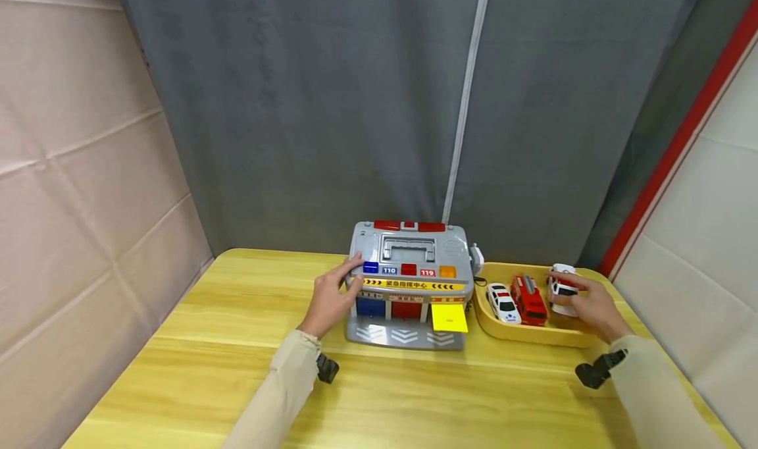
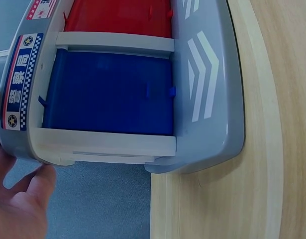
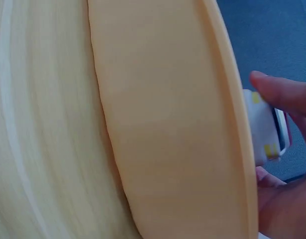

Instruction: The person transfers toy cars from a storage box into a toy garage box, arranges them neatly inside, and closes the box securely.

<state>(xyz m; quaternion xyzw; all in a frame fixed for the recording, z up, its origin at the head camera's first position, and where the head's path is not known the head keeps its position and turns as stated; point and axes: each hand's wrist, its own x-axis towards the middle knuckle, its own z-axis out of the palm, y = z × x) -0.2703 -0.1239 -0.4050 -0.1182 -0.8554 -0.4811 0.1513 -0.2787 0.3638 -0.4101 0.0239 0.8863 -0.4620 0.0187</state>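
A grey toy emergency station [image 1: 367, 248] stands at the back of the table, with a handle on its roof. Its blue door [image 2: 110, 92] and red door [image 2: 120, 17] are down, while a yellow door [image 1: 449, 318] sticks out forward. My left hand [image 1: 331, 297] rests on the station's left roof corner, index finger and thumb extended. In the yellow tray [image 1: 521, 334] to the right, my right hand [image 1: 592, 307] pinches a white-and-red toy car [image 3: 259, 132] between thumb and fingers. The tray wall hides part of that car in the right wrist view.
Beside the held car in the tray lie a red toy fire engine [image 1: 529, 300] and a white toy police car [image 1: 503, 303]. A white part [image 1: 476, 259] juts from the station's right side. Behind the wooden table [image 1: 444, 396] hangs a grey curtain [image 1: 331, 106].
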